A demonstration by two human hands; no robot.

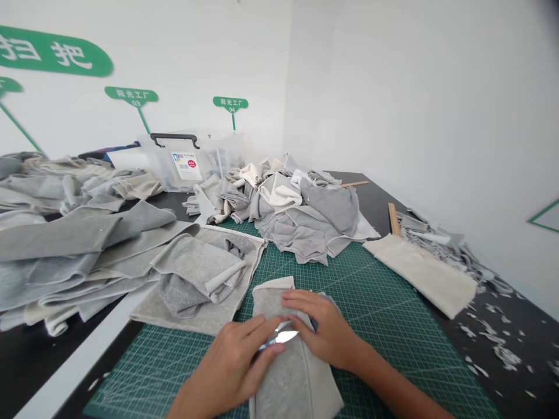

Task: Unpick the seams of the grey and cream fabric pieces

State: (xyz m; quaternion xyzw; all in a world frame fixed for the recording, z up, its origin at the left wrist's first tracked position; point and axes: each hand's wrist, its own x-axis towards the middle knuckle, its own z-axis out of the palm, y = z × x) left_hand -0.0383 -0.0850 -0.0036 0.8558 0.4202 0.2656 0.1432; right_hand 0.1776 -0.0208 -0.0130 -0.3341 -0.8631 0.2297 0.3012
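A folded strip of grey fabric (282, 384) with a pale edge lies before me on the green cutting mat (362, 361). Thumb and index finger of my left hand (233, 358) are closed round a shiny metal blade (286, 336) just above the cloth. From the right, my right hand (321, 326) lies over the fabric with curled fingers. A small dark part (313, 323) shows by its thumb and index finger; whether it belongs to the same tool as the blade, I cannot tell. The rest of the tool is hidden by my hands.
Stacked grey cloth pieces (131, 244) spread along the left. A clear plastic box (151, 166) stands behind a heap of fabric (305, 221). To the right are a folded cream cloth (423, 270), a wooden stick (393, 218) and white scraps (502, 349) on the black table.
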